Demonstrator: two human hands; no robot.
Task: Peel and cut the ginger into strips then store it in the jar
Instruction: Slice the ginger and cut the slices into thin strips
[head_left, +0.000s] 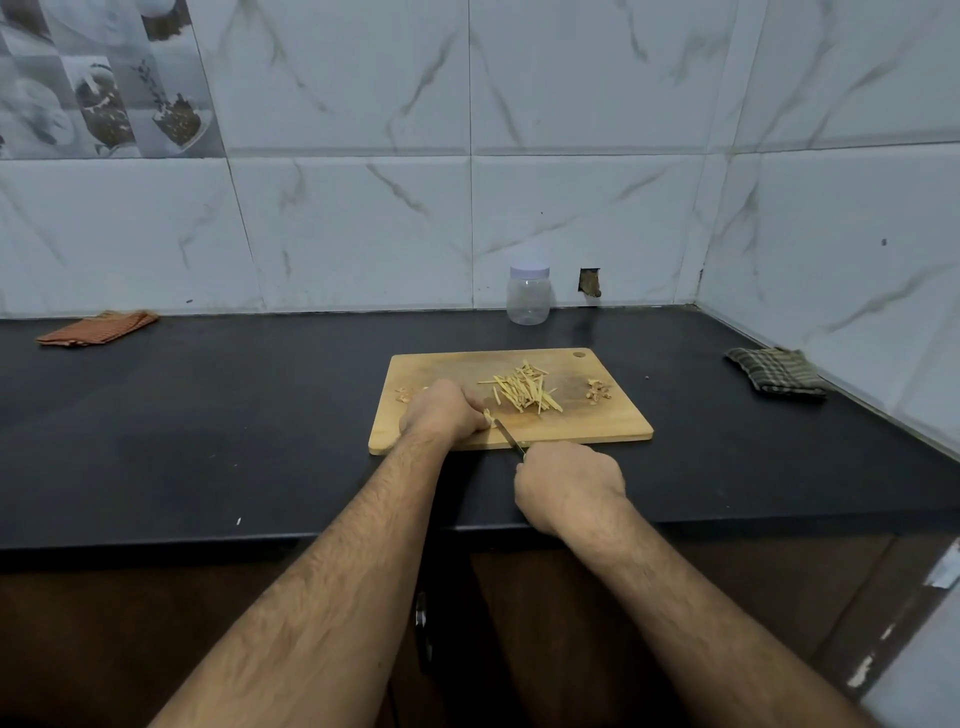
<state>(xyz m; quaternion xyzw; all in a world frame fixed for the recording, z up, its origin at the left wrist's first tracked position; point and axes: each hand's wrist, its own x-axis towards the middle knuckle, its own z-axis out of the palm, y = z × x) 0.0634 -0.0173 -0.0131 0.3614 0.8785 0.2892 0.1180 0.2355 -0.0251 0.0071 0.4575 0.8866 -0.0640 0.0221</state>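
Ginger strips (524, 389) lie in a loose heap on the middle of the wooden cutting board (597, 423), most of them pointing roughly the same way, a few stray ones fanned out toward the far edge. The board sits on the dark countertop (208, 441), its near edge not far from the counter's front edge.

At the board's near left part, the left hand (447, 413) rests knuckles up with its fingers curled down, pinning a small pale piece of ginger (487, 414) that just peeks out beside the fingertips. The right hand (569, 486) is closed around the handle of a knife (508, 435), the hand itself hanging just off the board's near edge. The thin blade slants up and to the left across that edge, and its tip meets the ginger piece right beside the left fingers.

Two small heaps of brownish peel lie on the board: one (598, 391) near the right edge, the other (405, 394) near the left edge, just beyond the left hand.

A clear plastic jar (528, 299) with a white lid on it stands upright at the counter's back edge, against the tiled wall, well apart from the board. An orange folded cloth (96, 327) lies at the far left of the counter, and a dark checked cloth (776, 371) lies near the right wall.
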